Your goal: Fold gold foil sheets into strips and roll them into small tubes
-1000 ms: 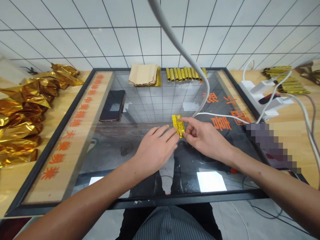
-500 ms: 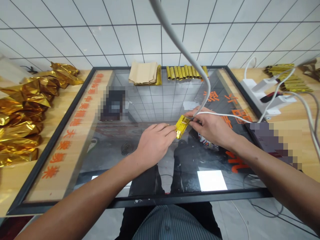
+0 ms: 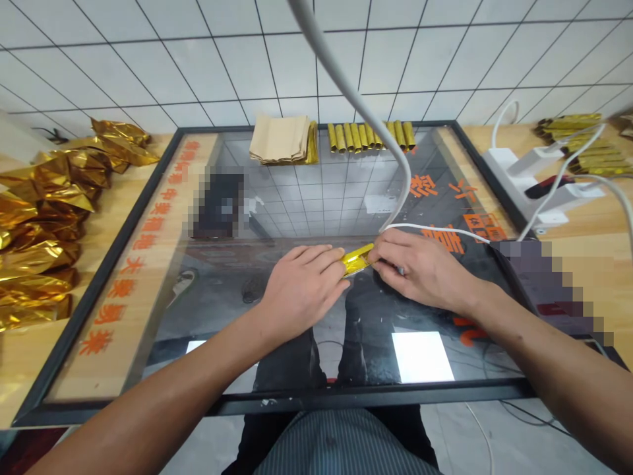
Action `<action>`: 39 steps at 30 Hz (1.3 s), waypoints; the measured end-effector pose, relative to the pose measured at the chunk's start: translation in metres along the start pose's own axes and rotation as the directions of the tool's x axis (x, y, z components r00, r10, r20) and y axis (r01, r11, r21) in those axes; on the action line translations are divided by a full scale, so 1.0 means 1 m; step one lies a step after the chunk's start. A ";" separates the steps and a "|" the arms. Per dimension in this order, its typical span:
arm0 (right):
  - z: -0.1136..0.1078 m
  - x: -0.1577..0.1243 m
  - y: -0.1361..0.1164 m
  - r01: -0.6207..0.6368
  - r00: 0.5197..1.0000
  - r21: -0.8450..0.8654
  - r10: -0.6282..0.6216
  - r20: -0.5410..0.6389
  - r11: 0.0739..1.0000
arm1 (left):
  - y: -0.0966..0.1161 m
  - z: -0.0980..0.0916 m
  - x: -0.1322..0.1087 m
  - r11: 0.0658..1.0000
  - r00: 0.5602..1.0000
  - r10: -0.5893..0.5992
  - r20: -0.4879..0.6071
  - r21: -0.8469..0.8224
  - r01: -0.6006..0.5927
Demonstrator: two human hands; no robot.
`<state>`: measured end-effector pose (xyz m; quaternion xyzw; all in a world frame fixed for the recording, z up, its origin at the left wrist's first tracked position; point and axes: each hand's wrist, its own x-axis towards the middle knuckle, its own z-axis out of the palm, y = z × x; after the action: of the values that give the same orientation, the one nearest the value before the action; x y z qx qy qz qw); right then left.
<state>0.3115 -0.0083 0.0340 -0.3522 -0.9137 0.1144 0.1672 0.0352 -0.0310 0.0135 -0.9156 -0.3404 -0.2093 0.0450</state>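
Observation:
Low over the glass tabletop, a small piece of gold foil paper is folded into a narrow strip between my two hands. My left hand has its fingers closed on the strip's left end. At the right end, my right hand pinches the foil with thumb and fingers, which cover that tip. Behind them, at the far edge of the glass, stand a stack of brown paper sheets with gold backing and a row of rolled gold paper tubes.
Shiny folded gold foil pieces pile up on the wood at left. A white power strip with plugs and cables sits at right, near more gold tubes. A thick white cable hangs down in front. A dark blurred object lies at left on the glass.
The gold foil has turned from a steep slant to nearly level and looks narrower. My right hand has moved slightly down and closed over its right end. My left hand still holds the other end.

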 end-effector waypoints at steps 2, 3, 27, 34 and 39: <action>0.001 -0.001 0.001 0.010 1.000 0.005 -0.010 0.023 1.000 | -0.001 0.001 -0.002 1.000 1.000 0.020 -0.022 0.012 -0.020; 0.002 -0.002 0.002 0.008 1.000 0.005 -0.008 0.027 1.000 | -0.002 0.002 -0.002 1.000 0.999 0.025 -0.035 0.012 -0.025; 0.005 0.007 0.004 -0.176 0.971 0.224 0.206 -0.120 0.959 | -0.007 0.001 0.001 0.904 0.927 -0.375 0.002 -0.220 0.366; 0.013 0.010 0.006 -0.187 0.973 0.148 0.204 -0.111 0.971 | -0.011 0.006 0.003 0.926 0.940 -0.340 0.017 -0.167 0.338; 0.012 0.013 0.008 -0.187 0.974 0.123 0.200 -0.102 0.975 | -0.015 0.005 0.002 0.940 0.952 -0.305 0.030 -0.152 0.306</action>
<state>0.3026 0.0050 0.0229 -0.4357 -0.8560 0.1610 0.2268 0.0289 -0.0169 0.0092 -0.8530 -0.4612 -0.2369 -0.0602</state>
